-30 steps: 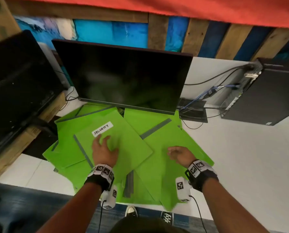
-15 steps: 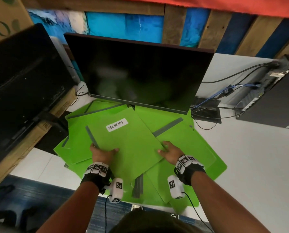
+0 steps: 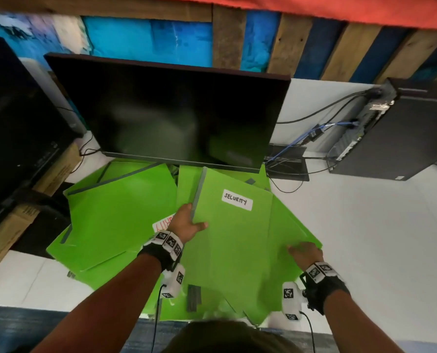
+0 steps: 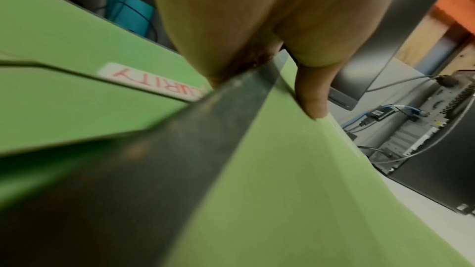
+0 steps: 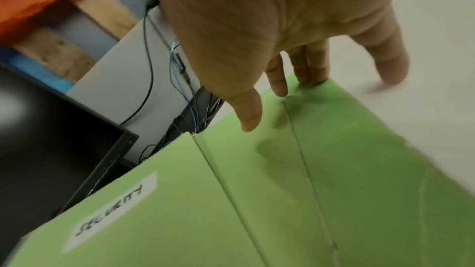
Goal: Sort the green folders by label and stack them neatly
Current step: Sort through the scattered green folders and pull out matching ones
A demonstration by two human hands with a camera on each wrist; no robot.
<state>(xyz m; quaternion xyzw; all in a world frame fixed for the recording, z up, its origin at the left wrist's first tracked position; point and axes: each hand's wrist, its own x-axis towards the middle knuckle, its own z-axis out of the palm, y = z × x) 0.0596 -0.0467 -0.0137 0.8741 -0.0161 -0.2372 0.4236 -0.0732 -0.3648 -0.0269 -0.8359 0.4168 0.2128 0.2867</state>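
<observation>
Several green folders (image 3: 115,212) lie spread on the white table in front of the monitor. The top folder (image 3: 235,240) has a grey spine and a white label (image 3: 237,200) reading SECURITY in black. My left hand (image 3: 190,220) grips its left spine edge, with the thumb (image 4: 313,98) on the cover. A folder beneath shows a red-lettered label (image 4: 154,82), partly hidden. My right hand (image 3: 302,252) is at the right, its straight fingertips (image 5: 308,76) touching the corner of a lower folder (image 5: 372,149).
A dark monitor (image 3: 176,115) stands right behind the folders, and its lower edge overhangs them. A second screen (image 3: 16,138) and a cardboard box (image 3: 16,210) are at the left. A computer tower (image 3: 395,131) with cables (image 3: 304,138) sits at the back right on the table (image 3: 365,238).
The SECURITY folder has turned and shifted right, uncovering a red label beneath. My left hand moved up along its spine edge. My right hand let go of it and moved right onto a lower folder.
</observation>
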